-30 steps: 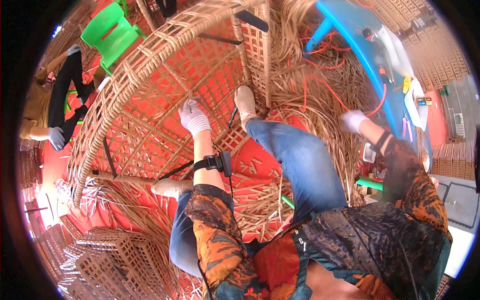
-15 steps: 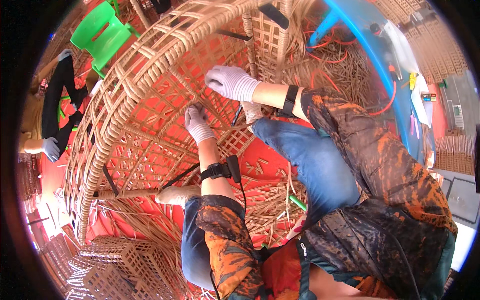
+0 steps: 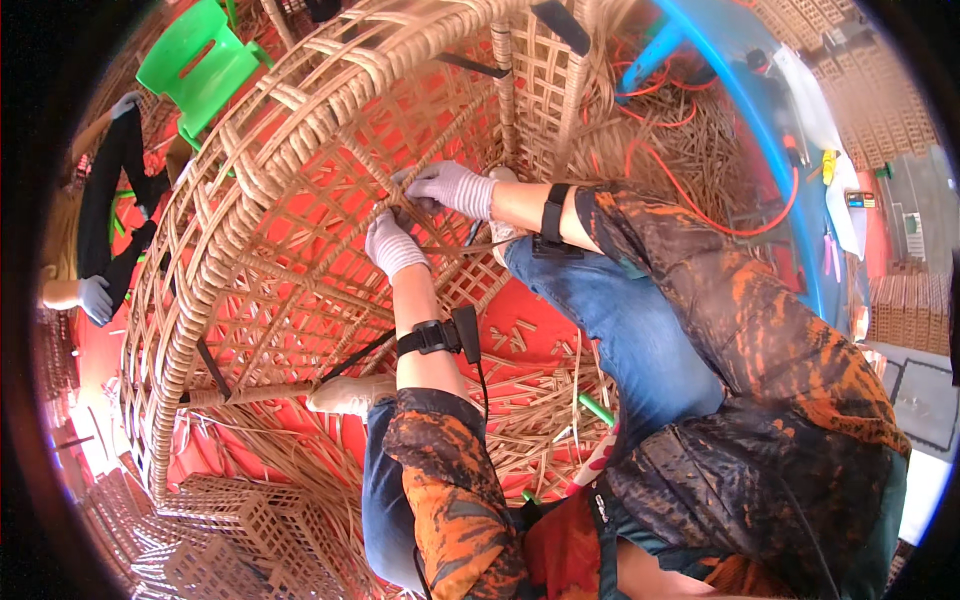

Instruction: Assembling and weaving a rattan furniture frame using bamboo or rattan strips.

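From my head, above and behind my left hand (image 3: 393, 243) and right hand (image 3: 452, 189), one wide fisheye camera faces downward, near enough to catch my forearms (image 3: 415, 305) below the hands and red floor (image 3: 540, 345) around them.

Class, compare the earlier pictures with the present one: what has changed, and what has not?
The right hand has swung left, from out near the blue table to over the woven frame, its fingers now close beside those of the left hand. Whether it took hold of a strand is too small to tell. The left hand stayed at the lattice; the green chair stayed put.
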Available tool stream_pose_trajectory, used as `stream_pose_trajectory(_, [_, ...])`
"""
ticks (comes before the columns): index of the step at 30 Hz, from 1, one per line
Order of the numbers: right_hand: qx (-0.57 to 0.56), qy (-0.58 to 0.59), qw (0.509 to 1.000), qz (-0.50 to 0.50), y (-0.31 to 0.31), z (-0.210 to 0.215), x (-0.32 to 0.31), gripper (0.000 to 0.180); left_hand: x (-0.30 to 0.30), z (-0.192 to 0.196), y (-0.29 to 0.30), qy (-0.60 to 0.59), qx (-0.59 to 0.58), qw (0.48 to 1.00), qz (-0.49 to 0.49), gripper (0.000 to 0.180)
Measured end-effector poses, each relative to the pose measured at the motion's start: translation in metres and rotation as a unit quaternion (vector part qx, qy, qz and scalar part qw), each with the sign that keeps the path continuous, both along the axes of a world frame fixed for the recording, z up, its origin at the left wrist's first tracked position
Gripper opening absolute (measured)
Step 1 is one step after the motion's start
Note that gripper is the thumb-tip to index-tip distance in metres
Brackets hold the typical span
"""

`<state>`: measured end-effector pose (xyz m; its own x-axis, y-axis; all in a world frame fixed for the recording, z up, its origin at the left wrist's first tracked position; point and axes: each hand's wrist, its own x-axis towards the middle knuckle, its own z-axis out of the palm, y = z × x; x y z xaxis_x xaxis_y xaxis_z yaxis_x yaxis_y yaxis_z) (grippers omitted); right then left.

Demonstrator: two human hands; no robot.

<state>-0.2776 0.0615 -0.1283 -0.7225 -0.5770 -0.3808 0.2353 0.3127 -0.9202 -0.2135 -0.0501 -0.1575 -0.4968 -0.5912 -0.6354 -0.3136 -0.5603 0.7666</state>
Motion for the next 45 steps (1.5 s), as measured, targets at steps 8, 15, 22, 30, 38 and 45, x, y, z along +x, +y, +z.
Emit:
stream_pose_trajectory(8, [-0.015,0.107,0.974,0.200,-0.002,-0.012,-0.028,0.025,-0.016,0.022,-0.002,-0.145,-0.075,0.984,-0.075,0.029])
stream_pose_trajectory(15, [0.171,0.376,0.888,0.204,0.007,0.000,-0.020,0.024,-0.002,-0.015,-0.009,-0.036,0.009,0.998,-0.055,0.024])
stream_pose_trajectory(22, [0.165,0.380,0.863,0.290,0.083,0.113,0.042,0.031,0.017,0.004,0.005,0.107,-0.353,0.907,-0.204,0.054])
stream_pose_trajectory(30, [0.159,0.318,0.915,0.189,0.267,0.159,0.113,0.022,0.017,0.047,0.006,-0.166,-0.472,0.823,-0.268,0.036])
stream_pose_trajectory(38, [0.448,-0.107,0.887,-0.046,0.466,0.035,0.251,0.033,0.021,0.064,0.032,-0.140,-0.491,0.819,-0.262,0.038])
stream_pose_trajectory(45, [0.472,-0.134,0.872,0.000,0.439,0.036,0.248,0.038,0.014,0.046,0.020,-0.168,-0.570,0.737,-0.322,0.046])
